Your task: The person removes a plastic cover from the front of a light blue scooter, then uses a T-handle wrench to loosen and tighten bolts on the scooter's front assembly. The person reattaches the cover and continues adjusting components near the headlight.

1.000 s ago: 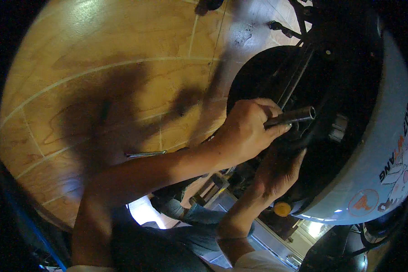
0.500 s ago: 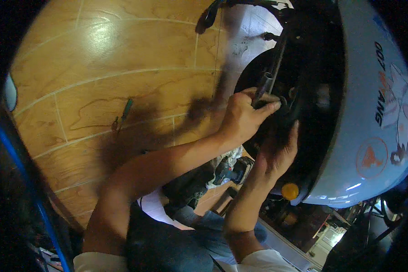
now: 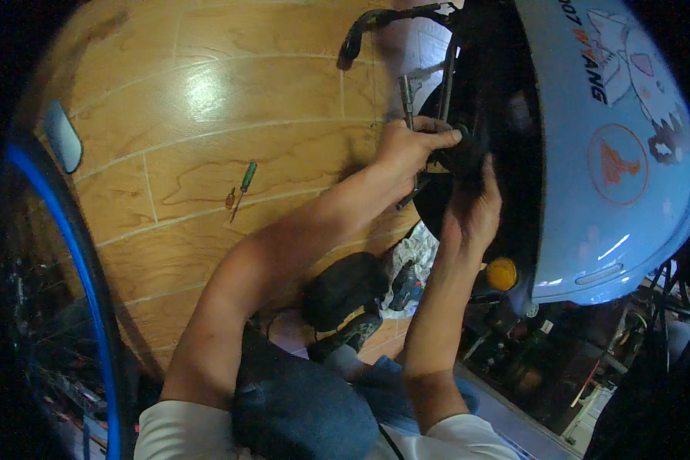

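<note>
My left hand (image 3: 410,149) is closed round a metal socket wrench (image 3: 407,100), whose socket end sticks up past my fingers. Its thumb lies against a dark round part (image 3: 460,142) in the shadow beneath a scooter's light blue body panel (image 3: 567,176). My right hand (image 3: 471,215) reaches up beside that dark part, palm partly showing. One of its digits is stretched out; the others are lost in shadow, and whether they touch the part cannot be made out. A thin metal rod (image 3: 446,80) runs upward just beyond my left hand.
On the tiled floor lie a green-handled screwdriver (image 3: 245,184) and a small brown piece (image 3: 230,198). A power drill (image 3: 408,287) rests on a crumpled white cloth (image 3: 417,253). An orange lamp (image 3: 501,273) juts from the scooter. At left curves a blue-edged rim (image 3: 80,257).
The view has shifted, so the scooter sits farther left and higher. The wrench in my left hand now stands more upright. My right hand stays by the dark part.
</note>
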`<state>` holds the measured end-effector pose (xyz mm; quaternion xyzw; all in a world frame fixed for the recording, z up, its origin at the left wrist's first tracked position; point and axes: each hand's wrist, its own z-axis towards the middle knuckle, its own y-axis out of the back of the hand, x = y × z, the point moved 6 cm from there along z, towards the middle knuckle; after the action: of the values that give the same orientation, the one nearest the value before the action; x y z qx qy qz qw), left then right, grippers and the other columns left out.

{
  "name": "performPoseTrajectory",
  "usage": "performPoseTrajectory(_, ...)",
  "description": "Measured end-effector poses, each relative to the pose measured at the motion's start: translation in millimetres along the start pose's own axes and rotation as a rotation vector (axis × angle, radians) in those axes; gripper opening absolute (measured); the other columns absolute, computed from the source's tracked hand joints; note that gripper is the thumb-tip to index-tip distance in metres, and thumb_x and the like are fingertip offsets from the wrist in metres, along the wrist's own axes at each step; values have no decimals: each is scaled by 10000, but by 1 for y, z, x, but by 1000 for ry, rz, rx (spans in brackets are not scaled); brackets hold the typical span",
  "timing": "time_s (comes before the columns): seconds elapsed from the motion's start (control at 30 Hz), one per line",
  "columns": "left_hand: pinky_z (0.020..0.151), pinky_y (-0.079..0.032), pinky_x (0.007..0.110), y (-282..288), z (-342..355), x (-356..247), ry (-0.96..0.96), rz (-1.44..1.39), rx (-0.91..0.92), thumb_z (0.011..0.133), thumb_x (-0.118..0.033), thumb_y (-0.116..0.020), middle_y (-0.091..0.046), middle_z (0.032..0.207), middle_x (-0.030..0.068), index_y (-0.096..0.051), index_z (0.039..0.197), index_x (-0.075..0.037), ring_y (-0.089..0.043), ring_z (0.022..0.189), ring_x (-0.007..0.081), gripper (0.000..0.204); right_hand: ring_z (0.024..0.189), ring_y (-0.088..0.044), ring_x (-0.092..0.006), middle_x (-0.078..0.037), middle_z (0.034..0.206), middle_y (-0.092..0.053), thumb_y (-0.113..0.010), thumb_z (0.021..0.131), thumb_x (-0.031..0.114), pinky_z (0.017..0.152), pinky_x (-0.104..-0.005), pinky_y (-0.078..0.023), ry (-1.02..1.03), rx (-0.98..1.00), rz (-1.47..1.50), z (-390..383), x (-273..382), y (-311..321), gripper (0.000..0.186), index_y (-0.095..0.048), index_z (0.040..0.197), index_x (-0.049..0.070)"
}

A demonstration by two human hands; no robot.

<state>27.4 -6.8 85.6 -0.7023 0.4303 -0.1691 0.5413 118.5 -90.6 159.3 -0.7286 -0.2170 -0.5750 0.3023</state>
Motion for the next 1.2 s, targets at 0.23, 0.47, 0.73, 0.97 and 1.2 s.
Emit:
performPoseTrajectory(0.23,658,-567,337,-2,-13,-8,-10,118,7,854,-108,-824,-750,888,102,-740,937,0,-703,769,185,160,1158,-641,-237,-126,1244,-693,-642,1029,224,1064,-376,-462,-5,-76,23,-4,-2,-2,352,-642,1291,-11)
performPoseTrajectory(0.47,685,-554,322,1,-19,-18,-117,323,-27,877,-140,-808,-755,930,81,-746,979,-22,-705,803,170,168,1070,-662,-221,-127,1221,-704,-697,1002,254,973,-350,-505,109,-296,-209,-39,0,-21,386,-658,1279,-12)
performPoseTrajectory(0.73,610,-459,320,2,-8,-8,96,246,3,895,-150,-798,-731,916,37,-706,1011,-56,-628,733,165,176,926,-638,-154,-90,1019,-725,-729,965,172,859,-307,-505,493,-280,-726,-72,0,-16,269,-708,1108,-55)
performPoseTrajectory(0.97,579,-504,351,17,9,2,195,306,15,909,-226,-795,-703,912,41,-714,1033,-75,-585,702,183,212,833,-656,-150,-100,955,-738,-763,902,146,764,-286,-514,192,122,-853,-40,-34,-13,240,-730,1035,-51)
performPoseTrajectory(1.2,676,-612,398,24,29,3,320,278,156,937,-215,-769,-726,951,85,-702,1092,-65,-682,758,227,225,728,-634,-93,-28,866,-678,-687,934,99,665,-262,-526,-349,356,-561,-77,-39,-3,313,-658,1229,-1)
